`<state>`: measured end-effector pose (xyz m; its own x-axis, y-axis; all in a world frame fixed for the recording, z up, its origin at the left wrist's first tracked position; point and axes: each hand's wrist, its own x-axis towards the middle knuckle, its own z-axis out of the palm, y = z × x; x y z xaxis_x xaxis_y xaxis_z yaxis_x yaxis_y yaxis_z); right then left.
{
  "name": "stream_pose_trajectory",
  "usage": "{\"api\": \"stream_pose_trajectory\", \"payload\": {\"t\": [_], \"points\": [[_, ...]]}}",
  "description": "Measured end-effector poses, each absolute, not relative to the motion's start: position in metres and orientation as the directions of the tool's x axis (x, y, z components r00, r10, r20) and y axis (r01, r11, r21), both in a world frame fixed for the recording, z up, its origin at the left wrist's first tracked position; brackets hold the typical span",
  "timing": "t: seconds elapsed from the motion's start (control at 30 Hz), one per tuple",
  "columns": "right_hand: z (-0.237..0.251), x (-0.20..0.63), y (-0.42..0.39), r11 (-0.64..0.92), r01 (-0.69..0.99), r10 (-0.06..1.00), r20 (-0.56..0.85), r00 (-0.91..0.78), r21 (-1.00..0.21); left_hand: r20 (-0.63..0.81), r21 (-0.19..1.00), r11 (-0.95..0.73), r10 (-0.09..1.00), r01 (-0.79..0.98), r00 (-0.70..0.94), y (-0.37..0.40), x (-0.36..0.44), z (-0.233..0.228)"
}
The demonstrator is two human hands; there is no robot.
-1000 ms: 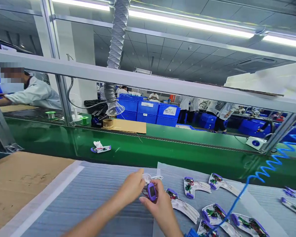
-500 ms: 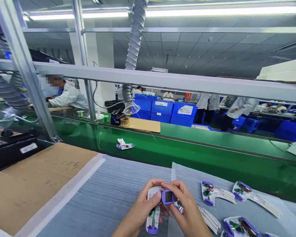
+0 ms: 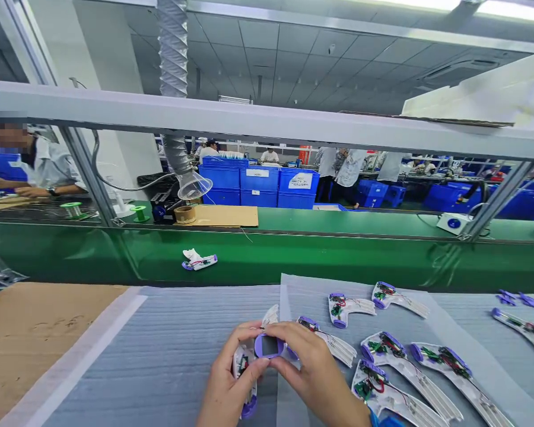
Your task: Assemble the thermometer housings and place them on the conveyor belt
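Between both hands is a purple-framed small display, its dark square window turned up toward me. My left hand is closed around a white curved housing half with wiring and a purple end, and its thumb presses the frame's lower left edge. With fingers and thumb my right hand pinches the frame from the right. Fingers hide how the frame meets the housing. Just right of my hands lies another opened housing half with a purple end.
Several wired housing halves lie on the blue-grey mat at right, near small purple parts. Cardboard covers the left side. On the green conveyor lies one white-and-purple assembly. A co-worker sits at far left.
My view has swung to the right, bringing more housing halves into sight. The display frame is turned more level, and my left thumb has shifted onto its lower edge.
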<state>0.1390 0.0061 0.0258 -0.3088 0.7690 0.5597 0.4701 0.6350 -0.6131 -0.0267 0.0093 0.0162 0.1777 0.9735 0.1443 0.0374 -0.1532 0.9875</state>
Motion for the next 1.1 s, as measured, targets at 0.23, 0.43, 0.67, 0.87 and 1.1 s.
{"api": "stream_pose_trajectory", "payload": {"t": [0.23,0.43,0.67,0.87,1.1], "points": [[0.020,0.143,0.002,0.704,0.418,0.695,0.678,-0.238,-0.574,0.226,0.959,-0.243,0.966,0.147,0.127,0.006,-0.025,0.021],[0.017,0.145,0.000,0.715,0.415,0.675,0.709,-0.202,-0.563,0.223,0.956,-0.244,0.965,0.160,0.140,0.003,-0.025,0.023],[0.019,0.147,-0.002,0.674,0.397,0.728,0.650,-0.216,-0.623,0.208,0.955,-0.231,0.969,0.185,0.131,0.004,-0.024,0.022],[0.039,0.149,0.002,0.511,0.293,0.859,0.477,-0.185,-0.808,0.264,0.940,-0.286,0.955,0.184,0.135,0.004,-0.025,0.019],[0.049,0.144,0.006,0.580,0.361,0.814,0.508,-0.281,-0.730,0.272,0.933,-0.299,0.950,0.200,0.153,0.004,-0.025,0.018]]}}
